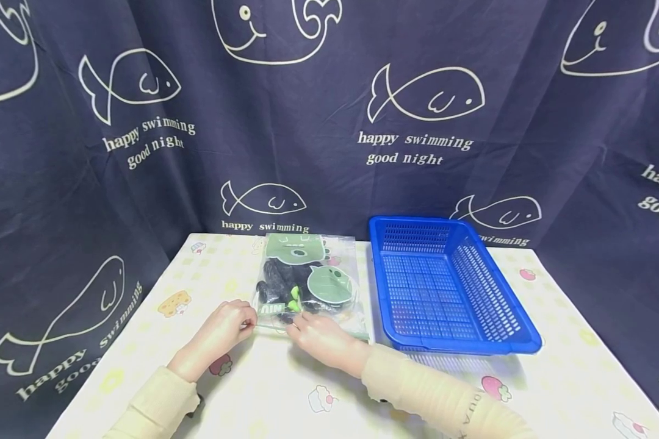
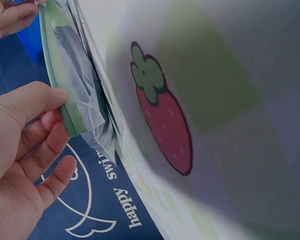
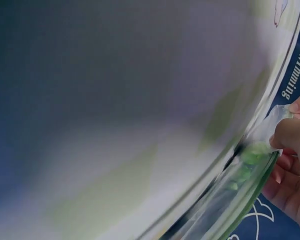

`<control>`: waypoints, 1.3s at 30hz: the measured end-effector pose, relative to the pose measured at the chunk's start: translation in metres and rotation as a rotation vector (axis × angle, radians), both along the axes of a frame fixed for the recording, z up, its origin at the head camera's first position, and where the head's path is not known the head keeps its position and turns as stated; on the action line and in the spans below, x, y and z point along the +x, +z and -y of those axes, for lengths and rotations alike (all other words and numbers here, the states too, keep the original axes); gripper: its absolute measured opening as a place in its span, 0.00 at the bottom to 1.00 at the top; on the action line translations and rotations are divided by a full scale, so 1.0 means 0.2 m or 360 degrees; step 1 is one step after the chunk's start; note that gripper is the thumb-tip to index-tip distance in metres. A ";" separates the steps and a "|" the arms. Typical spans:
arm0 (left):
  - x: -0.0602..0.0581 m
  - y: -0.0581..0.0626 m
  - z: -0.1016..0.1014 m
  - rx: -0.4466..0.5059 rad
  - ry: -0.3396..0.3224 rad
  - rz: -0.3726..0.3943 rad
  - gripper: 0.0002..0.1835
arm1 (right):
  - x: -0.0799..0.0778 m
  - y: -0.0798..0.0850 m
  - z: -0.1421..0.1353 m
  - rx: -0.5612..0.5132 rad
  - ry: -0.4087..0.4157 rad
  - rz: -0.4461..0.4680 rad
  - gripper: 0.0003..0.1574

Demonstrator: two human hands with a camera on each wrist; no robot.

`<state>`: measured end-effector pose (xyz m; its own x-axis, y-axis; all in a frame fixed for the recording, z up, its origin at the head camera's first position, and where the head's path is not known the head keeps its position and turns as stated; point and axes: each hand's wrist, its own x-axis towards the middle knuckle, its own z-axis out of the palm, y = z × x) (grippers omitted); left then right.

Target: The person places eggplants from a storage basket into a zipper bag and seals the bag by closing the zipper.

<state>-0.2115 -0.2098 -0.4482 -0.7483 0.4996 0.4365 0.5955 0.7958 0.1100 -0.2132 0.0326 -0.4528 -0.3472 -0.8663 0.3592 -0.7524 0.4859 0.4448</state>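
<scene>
A clear zip bag (image 1: 307,289) printed with green cartoon shapes lies on the table, its green zip edge toward me. Through the plastic show something black and some bright green pieces (image 3: 252,155), their kind unclear. At the near left corner, my left hand (image 1: 227,326) pinches the green zip strip (image 2: 52,70) between thumb and curled forefinger, the other fingers loosely bent. My right hand (image 1: 326,341) pinches the same edge farther right, near its middle. In the right wrist view, the thumb of the right hand (image 3: 292,155) lies over the plastic by the strip.
A blue plastic basket (image 1: 381,292) with slotted walls stands right of the bag, with nothing seen inside. The tabletop (image 1: 269,396) has a pale cloth printed with strawberries and cakes. Behind it hangs a dark blue curtain (image 1: 329,122) with fish drawings.
</scene>
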 end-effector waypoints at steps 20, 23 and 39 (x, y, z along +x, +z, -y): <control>0.04 0.00 -0.13 -0.0143 -0.0019 0.0005 0.16 | 0.00 0.02 -0.09 0.0090 0.0090 -0.0172 0.11; 0.03 0.00 -0.17 -0.0151 -0.0061 -0.0056 0.17 | 0.00 0.02 -0.09 0.0091 0.0094 -0.0178 0.09; 0.01 -0.02 -0.25 -0.0169 -0.0161 -0.0111 0.16 | 0.00 0.00 -0.09 0.0082 0.0098 -0.0145 0.07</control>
